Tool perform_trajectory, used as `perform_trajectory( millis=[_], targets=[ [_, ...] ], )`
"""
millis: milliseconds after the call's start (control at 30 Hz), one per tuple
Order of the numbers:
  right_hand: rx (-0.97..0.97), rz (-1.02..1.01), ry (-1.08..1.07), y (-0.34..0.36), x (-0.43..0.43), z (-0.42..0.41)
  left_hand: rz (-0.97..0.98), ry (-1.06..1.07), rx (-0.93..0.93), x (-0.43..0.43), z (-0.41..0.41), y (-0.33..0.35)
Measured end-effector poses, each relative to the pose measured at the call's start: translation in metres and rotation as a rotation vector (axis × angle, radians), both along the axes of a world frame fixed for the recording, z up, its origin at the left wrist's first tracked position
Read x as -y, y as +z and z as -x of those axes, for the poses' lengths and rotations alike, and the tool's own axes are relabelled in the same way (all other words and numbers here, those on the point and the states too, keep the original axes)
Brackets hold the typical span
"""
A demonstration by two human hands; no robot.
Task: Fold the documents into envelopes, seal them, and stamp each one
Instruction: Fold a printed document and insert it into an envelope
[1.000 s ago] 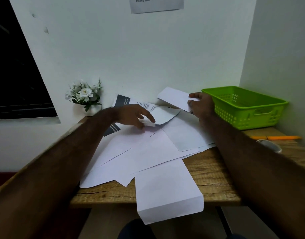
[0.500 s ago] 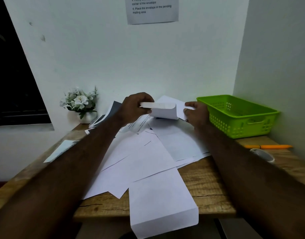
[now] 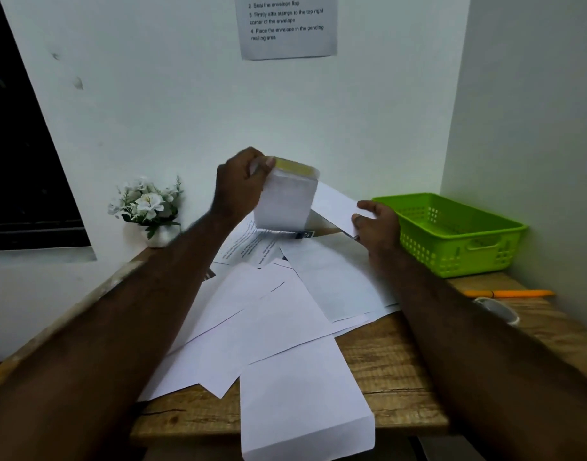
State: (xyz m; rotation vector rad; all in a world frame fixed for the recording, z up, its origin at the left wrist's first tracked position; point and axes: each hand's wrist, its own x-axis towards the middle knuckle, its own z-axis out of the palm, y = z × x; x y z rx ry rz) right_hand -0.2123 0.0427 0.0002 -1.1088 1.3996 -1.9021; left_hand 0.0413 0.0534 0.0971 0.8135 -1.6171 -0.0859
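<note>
My left hand (image 3: 240,186) pinches the top of a white envelope (image 3: 287,201) and holds it upright above the desk; its flap shows a yellow strip along the upper edge. Further right, my right hand (image 3: 376,224) grips the near edge of a second white envelope (image 3: 333,202) that slopes up toward the wall. Printed documents (image 3: 248,247) lie under the raised envelope. Several blank white sheets (image 3: 268,314) are spread over the wooden desk (image 3: 395,364). A long white envelope (image 3: 302,404) hangs over the desk's front edge.
A green plastic basket (image 3: 458,234) stands at the back right by the side wall. An orange pen (image 3: 508,293) and a tape roll (image 3: 496,309) lie in front of it. A small pot of white flowers (image 3: 149,207) sits at the back left. An instruction sheet (image 3: 287,24) hangs on the wall.
My left hand took an envelope off the pile and raised it upright, turning the yellow-edged flap into view. My right hand stayed on the second envelope. The camera tilted upward.
</note>
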Motion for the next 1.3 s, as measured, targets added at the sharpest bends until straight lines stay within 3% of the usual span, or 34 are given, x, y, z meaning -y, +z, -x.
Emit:
perform_trajectory(
  millis=[100,167,267,367,467,600,800,967,1133,1300],
  targets=[
    [0.025,0.045,-0.014,-0.002,0.002,0.002,0.254,0.181,0.194,-0.011,-0.004,0.033],
    [0.084,0.051,0.004,0.004,-0.006,-0.002,0.267,0.255,0.339,-0.016,-0.006,0.059],
    [0.182,0.054,0.024,0.012,-0.020,-0.007,0.052,0.303,0.632,-0.024,-0.003,0.093],
    [0.213,0.068,-0.012,0.015,-0.023,-0.006,-0.306,0.273,0.949,-0.032,0.012,0.102],
    [0.240,0.067,-0.020,0.017,-0.025,-0.006,-0.567,0.228,1.090,-0.016,0.024,0.073],
    [0.242,0.083,-0.051,0.018,-0.026,-0.005,-0.599,0.191,1.082,0.013,0.037,0.013],
    [0.171,0.117,-0.094,0.016,-0.024,-0.006,-0.628,0.050,0.921,0.032,0.051,-0.046],
    [-0.023,0.101,-0.169,0.016,-0.027,-0.007,-0.725,-0.048,0.888,0.025,0.037,-0.056],
    [-0.402,0.075,-0.332,0.017,-0.036,-0.008,-0.844,-0.053,0.994,0.014,0.025,-0.054],
    [-0.503,0.044,-0.379,0.023,-0.043,-0.009,-0.833,-0.047,0.992,0.016,0.022,-0.062]
  ],
)
